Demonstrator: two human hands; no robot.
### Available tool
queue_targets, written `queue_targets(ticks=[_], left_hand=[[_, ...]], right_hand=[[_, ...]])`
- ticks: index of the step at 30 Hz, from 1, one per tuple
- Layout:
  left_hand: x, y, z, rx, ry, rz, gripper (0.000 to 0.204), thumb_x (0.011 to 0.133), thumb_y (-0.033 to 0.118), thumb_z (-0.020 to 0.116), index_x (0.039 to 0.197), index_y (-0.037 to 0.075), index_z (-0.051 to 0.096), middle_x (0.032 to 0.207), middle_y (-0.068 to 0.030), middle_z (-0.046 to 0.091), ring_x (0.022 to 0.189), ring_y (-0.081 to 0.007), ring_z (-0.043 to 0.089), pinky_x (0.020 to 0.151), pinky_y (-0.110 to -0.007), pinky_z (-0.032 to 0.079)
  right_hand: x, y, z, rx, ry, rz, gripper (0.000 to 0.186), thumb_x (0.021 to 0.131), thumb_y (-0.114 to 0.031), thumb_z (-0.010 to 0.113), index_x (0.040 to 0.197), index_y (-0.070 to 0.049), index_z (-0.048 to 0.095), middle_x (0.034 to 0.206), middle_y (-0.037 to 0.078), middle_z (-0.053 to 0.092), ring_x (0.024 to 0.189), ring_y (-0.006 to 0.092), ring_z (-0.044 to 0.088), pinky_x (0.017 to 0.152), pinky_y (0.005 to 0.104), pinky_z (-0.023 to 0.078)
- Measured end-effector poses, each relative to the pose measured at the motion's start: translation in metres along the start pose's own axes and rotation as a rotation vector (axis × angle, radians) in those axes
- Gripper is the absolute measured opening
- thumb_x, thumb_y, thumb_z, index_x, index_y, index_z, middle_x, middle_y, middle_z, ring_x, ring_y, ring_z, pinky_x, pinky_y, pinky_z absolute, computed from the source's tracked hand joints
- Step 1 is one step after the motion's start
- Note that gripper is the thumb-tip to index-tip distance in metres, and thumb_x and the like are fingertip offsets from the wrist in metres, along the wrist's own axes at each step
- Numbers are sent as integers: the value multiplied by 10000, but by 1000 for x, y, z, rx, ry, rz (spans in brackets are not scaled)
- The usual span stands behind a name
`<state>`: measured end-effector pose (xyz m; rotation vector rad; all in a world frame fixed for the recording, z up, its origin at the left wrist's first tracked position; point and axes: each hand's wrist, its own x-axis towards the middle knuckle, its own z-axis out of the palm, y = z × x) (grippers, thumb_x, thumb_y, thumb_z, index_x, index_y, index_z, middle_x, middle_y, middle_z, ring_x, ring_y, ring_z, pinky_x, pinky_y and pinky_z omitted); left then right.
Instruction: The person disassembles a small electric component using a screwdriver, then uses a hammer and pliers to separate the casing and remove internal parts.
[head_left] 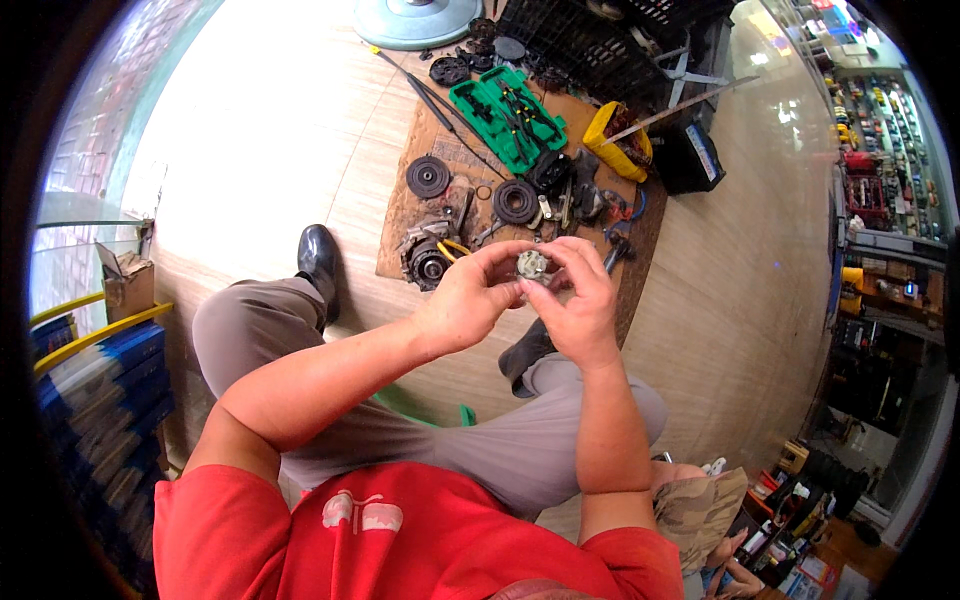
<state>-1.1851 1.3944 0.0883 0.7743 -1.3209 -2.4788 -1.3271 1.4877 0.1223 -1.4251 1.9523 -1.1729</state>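
Note:
A small round, silver-grey metal part with an uneven face (532, 265) is held up in front of my body, over the near edge of the cardboard. My left hand (466, 303) pinches it from the left with thumb and fingers. From the other side my right hand (580, 305) grips it too, thumb below and fingers curled over the top. The hands hide most of its sides. Just beyond my left hand lies a greasy machine housing (425, 262) with a round hub. Two dark pulley-like discs (428, 177) (515, 202) rest farther off.
On the cardboard sheet (395, 235) lie an open green tool case (508, 118), a yellow container (615, 140) and a hammer (618, 248). A black battery-like box (690, 158) and black crates (570, 40) stand behind. Another person's leg (700, 510) shows at lower right.

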Motion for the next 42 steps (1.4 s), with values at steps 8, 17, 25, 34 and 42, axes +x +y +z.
queue_targets(ticks=[8,17,25,34,42], left_hand=[[0,-7,2,222,212,157,251,932,31,586,1173,-37,580,1032,-146,684,908,-189,659,795,-315,525],[1,-5,-1,408,332,162,143,926,108,609,957,-26,650,806,-189,671,712,-264,646,667,-360,503],[1,-5,-1,478,324,190,147,930,114,599,901,-29,616,754,-194,640,688,-336,617,646,-390,487],[2,-4,-3,268,109,66,139,1023,95,449,1002,-13,533,825,-64,620,745,-121,597,702,-279,518],[2,-3,-5,-119,-20,-33,152,1037,150,450,1059,15,515,931,-80,620,832,-141,616,763,-292,533]], right_hand=[[1,4,2,-68,-11,63,394,766,-38,742,1122,13,581,1095,183,627,978,305,641,811,361,528],[3,5,-1,-159,-52,-73,409,739,-26,753,1111,13,587,1113,201,611,1040,369,605,895,398,495],[3,2,-1,-126,-50,-95,415,737,-7,749,1114,10,576,1110,195,596,1010,369,605,868,394,500],[2,-1,-4,-72,-44,-73,395,756,0,740,1119,21,587,1098,176,596,970,322,621,836,366,512],[-1,4,-5,178,-13,87,378,759,-10,750,1112,12,621,1124,142,611,960,267,630,840,326,520]])
